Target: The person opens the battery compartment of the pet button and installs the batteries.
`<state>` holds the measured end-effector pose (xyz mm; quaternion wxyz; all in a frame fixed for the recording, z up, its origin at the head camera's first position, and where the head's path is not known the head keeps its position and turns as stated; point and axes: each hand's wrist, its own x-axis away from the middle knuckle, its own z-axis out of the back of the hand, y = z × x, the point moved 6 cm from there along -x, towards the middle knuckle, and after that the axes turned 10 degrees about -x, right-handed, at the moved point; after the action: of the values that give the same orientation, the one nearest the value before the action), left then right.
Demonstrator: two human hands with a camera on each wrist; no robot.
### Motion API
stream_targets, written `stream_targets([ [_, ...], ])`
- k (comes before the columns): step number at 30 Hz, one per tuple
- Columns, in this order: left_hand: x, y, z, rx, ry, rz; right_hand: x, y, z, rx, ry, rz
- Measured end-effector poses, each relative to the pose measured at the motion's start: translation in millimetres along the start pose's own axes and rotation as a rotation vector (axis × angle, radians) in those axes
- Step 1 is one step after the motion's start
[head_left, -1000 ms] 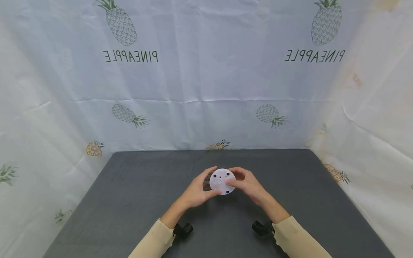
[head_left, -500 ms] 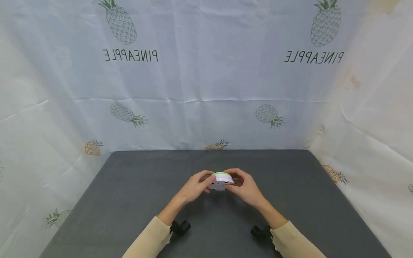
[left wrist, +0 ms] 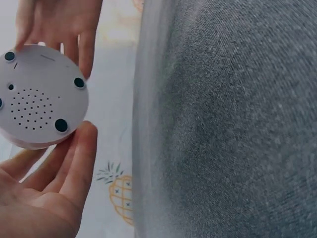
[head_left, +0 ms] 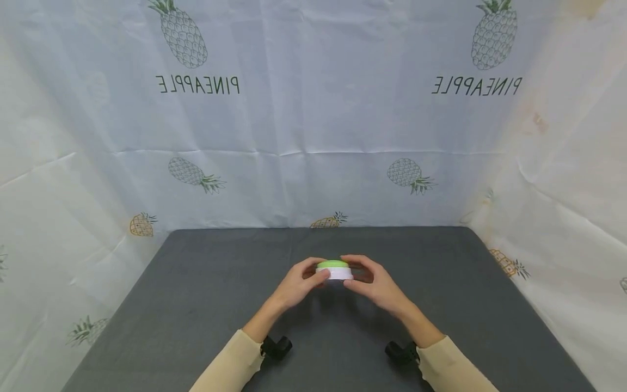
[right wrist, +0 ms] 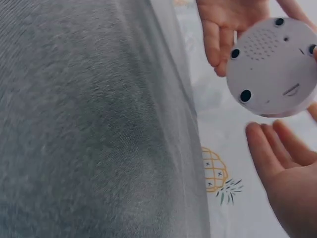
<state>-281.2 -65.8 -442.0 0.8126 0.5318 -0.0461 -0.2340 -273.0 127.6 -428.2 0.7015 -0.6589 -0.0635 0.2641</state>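
Observation:
Between my two hands is a round buzzer button (head_left: 334, 270) with a green top and a white base. It is held level above the dark table, green side up. My left hand (head_left: 295, 284) holds its left side, thumb on the front of the base. On the opposite side, my right hand (head_left: 381, 284) grips it by the edge with fingers and thumb. Seen from below in the left wrist view, the buzzer button (left wrist: 44, 111) has small speaker holes and black round feet. The same underside of the buzzer button (right wrist: 272, 74) shows in the right wrist view.
A dark grey cloth-covered table (head_left: 206, 294) spreads under the hands. White curtains (head_left: 313, 120) printed with pineapples stand behind it and along both sides. Each wrist wears a small black camera, such as the left one (head_left: 278, 348).
The buzzer button has tipped over from its perforated underside facing the head camera to sitting level with the green top up. Both hands have turned with it and keep holding it.

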Motion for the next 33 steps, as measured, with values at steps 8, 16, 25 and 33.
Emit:
stream_targets([
  [8,2.4,0.2,0.2,-0.070,0.012,-0.023,-3.0,9.7,-0.2,-0.073,0.043,-0.203],
  [16,0.3,-6.7,-6.3,-0.139,-0.026,0.014,-7.5,22.1,0.9,0.001,0.054,-0.227],
  [25,-5.4,-20.3,-15.4,-0.107,-0.053,0.089,-7.7,43.4,4.7,0.046,0.034,-0.261],
  [33,-7.3,-27.2,-21.1,-0.032,-0.085,0.170,-6.2,53.2,6.0,0.062,-0.010,-0.276],
])
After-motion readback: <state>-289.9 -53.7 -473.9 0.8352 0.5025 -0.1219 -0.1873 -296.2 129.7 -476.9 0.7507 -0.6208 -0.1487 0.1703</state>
